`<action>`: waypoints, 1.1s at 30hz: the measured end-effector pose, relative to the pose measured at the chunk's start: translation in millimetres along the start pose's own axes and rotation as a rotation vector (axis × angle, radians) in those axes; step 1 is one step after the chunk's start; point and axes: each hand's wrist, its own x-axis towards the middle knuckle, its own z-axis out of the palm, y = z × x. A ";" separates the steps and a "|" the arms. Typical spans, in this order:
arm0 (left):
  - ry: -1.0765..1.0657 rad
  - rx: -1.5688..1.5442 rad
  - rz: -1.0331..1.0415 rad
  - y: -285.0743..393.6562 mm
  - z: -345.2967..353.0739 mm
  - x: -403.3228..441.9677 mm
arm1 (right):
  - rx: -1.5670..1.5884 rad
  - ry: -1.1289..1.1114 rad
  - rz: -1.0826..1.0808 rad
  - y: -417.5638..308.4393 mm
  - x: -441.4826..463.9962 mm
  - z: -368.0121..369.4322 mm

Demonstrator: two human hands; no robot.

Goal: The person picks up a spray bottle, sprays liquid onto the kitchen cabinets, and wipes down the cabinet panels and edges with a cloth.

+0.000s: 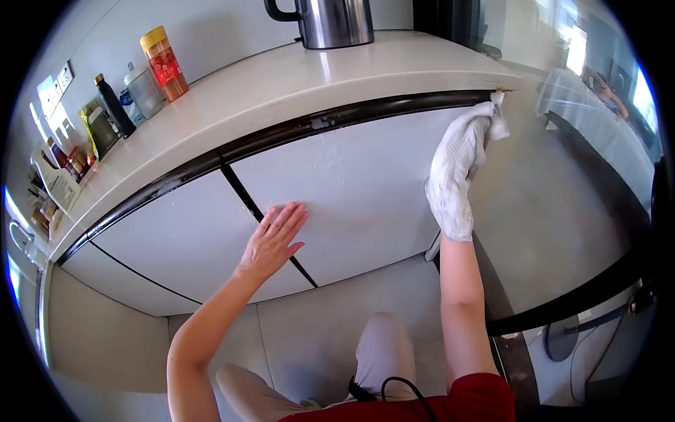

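Observation:
My left hand [274, 240] rests with fingers stretched against a white cabinet door [358, 190], near the dark gap between two doors. A white textured cloth [453, 165] covers my right hand from the wrist [460, 250] up, hiding the fingers. The cloth-wrapped hand is at the right end of the cabinet front, with the cloth's top touching the dark recessed strip [394, 104] under the countertop. Whitish marks show on the door below that strip.
On the pale countertop [281, 77] stand a steel kettle [336, 24], a yellow-capped jar [165, 63], a dark bottle [114, 105] and several other containers at the left. A dark-edged glass panel [555, 211] is at my right. Below is a tiled floor [302, 330].

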 end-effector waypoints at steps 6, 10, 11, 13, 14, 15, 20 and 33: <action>0.015 0.216 0.041 -4.7 18.8 -1.2 | 0.555 0.056 0.274 40.1 -0.4 -48.7; 0.016 0.218 0.040 -4.7 22.8 -2.4 | 0.268 0.052 0.485 50.4 -5.0 -118.3; 0.005 0.179 0.038 -4.9 20.0 -1.2 | 0.568 0.252 0.523 71.8 -14.4 -126.4; -0.010 0.142 0.042 -5.7 21.1 -2.6 | 1.365 0.748 0.494 96.8 -28.4 -158.4; -0.049 0.093 0.041 -6.5 27.2 -6.4 | 1.868 0.797 0.355 94.9 -38.1 -214.2; -0.088 0.046 0.043 -7.8 35.7 -10.9 | 2.375 0.847 0.255 96.6 -47.4 -236.3; -0.081 0.035 0.034 -9.8 47.2 -17.3 | 3.191 0.670 0.248 98.0 -33.1 -203.5; 0.097 -0.053 -0.133 -40.9 -69.6 13.6 | 2.878 -0.177 1.016 -1.1 43.4 -68.0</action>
